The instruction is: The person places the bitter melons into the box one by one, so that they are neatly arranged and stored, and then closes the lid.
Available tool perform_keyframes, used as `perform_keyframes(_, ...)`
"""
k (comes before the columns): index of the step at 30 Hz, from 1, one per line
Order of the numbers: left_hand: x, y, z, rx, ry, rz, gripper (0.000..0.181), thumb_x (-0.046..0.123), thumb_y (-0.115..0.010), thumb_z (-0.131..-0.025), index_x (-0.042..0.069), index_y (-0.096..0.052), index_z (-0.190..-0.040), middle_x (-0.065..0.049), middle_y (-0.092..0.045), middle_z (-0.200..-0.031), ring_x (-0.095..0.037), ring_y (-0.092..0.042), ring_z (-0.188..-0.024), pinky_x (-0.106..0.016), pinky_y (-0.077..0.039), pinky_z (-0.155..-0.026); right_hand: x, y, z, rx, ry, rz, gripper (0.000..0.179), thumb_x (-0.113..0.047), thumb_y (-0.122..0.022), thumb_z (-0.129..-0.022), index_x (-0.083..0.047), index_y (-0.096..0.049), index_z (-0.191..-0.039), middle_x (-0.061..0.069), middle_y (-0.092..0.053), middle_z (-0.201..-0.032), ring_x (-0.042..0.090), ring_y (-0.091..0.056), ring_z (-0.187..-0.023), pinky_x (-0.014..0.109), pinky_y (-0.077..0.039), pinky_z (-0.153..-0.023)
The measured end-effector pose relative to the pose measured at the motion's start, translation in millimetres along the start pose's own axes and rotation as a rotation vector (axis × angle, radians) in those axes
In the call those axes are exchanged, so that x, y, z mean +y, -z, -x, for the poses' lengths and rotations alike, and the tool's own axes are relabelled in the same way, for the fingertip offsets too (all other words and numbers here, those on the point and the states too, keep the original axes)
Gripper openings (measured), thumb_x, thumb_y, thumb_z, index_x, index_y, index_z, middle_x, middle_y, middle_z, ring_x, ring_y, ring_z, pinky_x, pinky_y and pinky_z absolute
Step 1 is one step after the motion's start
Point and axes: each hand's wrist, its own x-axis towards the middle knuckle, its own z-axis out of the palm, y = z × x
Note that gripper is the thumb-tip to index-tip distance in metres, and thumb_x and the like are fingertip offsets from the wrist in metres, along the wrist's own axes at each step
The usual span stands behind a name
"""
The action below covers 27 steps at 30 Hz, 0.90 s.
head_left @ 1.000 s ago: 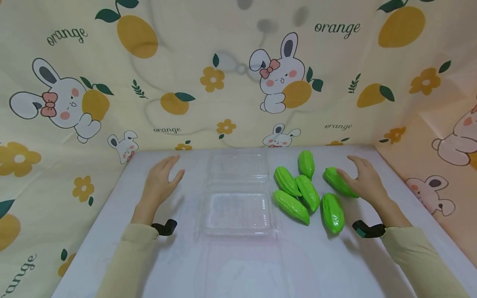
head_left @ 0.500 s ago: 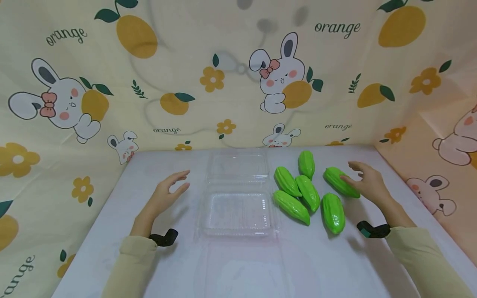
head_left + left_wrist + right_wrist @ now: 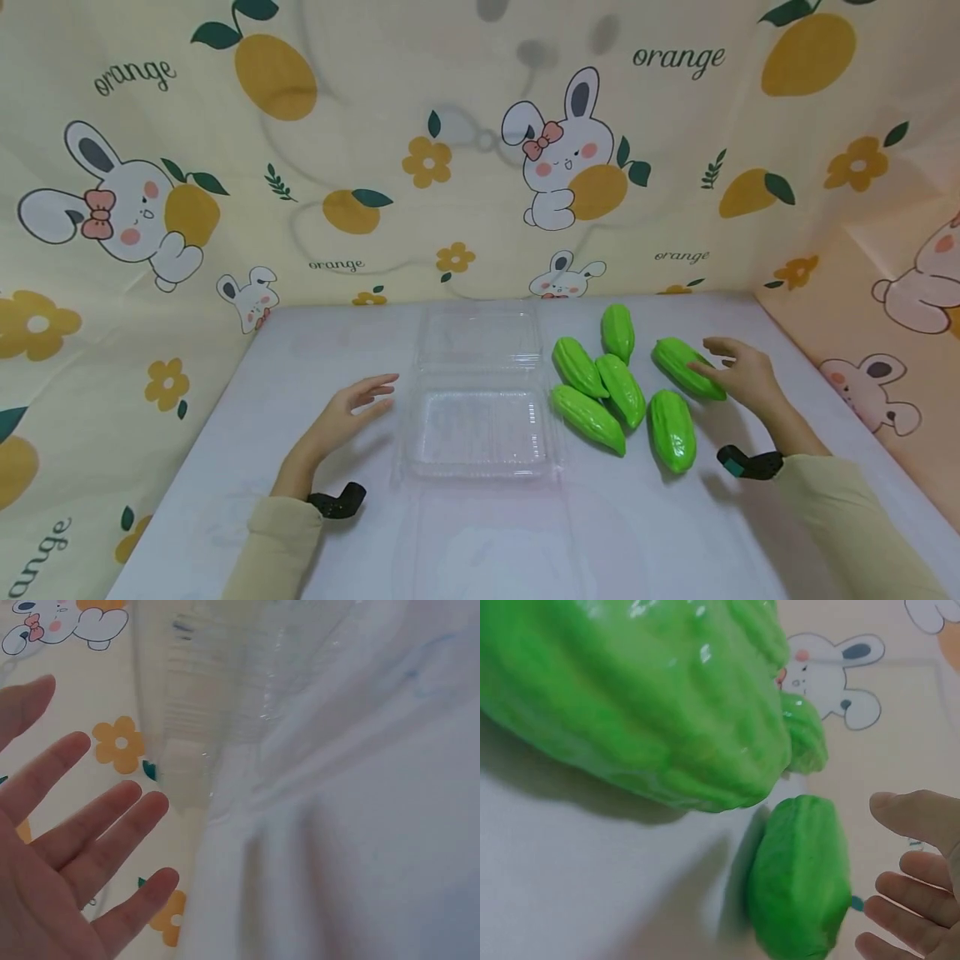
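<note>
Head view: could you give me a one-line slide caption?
Left hand beside an open clear plastic container, right hand by the rightmost of six ridged green gourds on a white table.

A booth-like space, with a rabbit-and-orange print backdrop (image 3: 465, 208) around a white table (image 3: 660, 542).
</note>
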Motion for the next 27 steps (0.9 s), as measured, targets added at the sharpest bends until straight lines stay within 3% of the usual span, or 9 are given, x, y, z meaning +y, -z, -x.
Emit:
perform_keyframes(4, -3.1, -6.2, 1.5, -0.028, -0.011, 0.031, 0.048, 0.023, -0.058, -0.097, 0.008, -0.048, -0.141, -0.018, -0.05, -0.145, -0.039, -0.053, -0.128, -0.059, -0.042, -0.11, 8, -4, -1.2, -0.014, -0.039, 0.0, 0.062, -0.031, -0.065, -0.093, 0.014, -0.046, -0.131, 0.04, -0.049, -0.132, 0.057, -0.05, -0.116, 0.064, -0.048, -0.096)
perform_keyframes(16, -1.2, -12.3, 6.4, -0.127, 0.077, 0.077, 0.058, 0.028, -0.062, -0.094, 0.013, -0.042, -0.146, -0.019, -0.046, -0.148, -0.043, -0.047, -0.133, -0.063, -0.04, -0.11, 25, -11, -0.1, -0.085, -0.145, -0.052, 0.073, -0.041, -0.062, -0.093, 0.014, -0.041, -0.136, 0.041, -0.043, -0.137, 0.057, -0.038, -0.127, 0.065, -0.044, -0.098)
perform_keyframes(22, -4.1, -14.7, 6.5, -0.144, 0.019, 0.083, 0.057, 0.023, -0.064, -0.093, 0.008, -0.043, -0.144, -0.019, -0.045, -0.149, -0.043, -0.047, -0.134, -0.062, -0.037, -0.112, 27, -13, -1.0, -0.099, -0.161, -0.085, 0.075, -0.044, -0.06, -0.093, 0.013, -0.04, -0.138, 0.039, -0.042, -0.139, 0.055, -0.041, -0.127, 0.064, -0.044, -0.1)
perform_keyframes(25, -5.9, -16.4, 6.6, -0.148, 0.011, 0.082, 0.058, 0.023, -0.064, -0.093, 0.007, -0.043, -0.144, -0.019, -0.045, -0.149, -0.042, -0.046, -0.135, -0.061, -0.036, -0.114, 27, -14, -1.4, -0.093, -0.16, -0.088, 0.074, -0.044, -0.061, -0.093, 0.013, -0.041, -0.137, 0.039, -0.044, -0.138, 0.053, -0.044, -0.124, 0.059, -0.048, -0.096)
perform_keyframes(27, -6.8, -17.4, 6.6, -0.151, 0.012, 0.085, 0.058, 0.023, -0.064, -0.093, 0.006, -0.043, -0.144, -0.02, -0.045, -0.149, -0.041, -0.045, -0.136, -0.059, -0.035, -0.115, 27, -15, -1.3, -0.089, -0.159, -0.089, 0.073, -0.043, -0.061, -0.093, 0.012, -0.043, -0.137, 0.038, -0.047, -0.136, 0.051, -0.047, -0.123, 0.042, -0.055, -0.089)
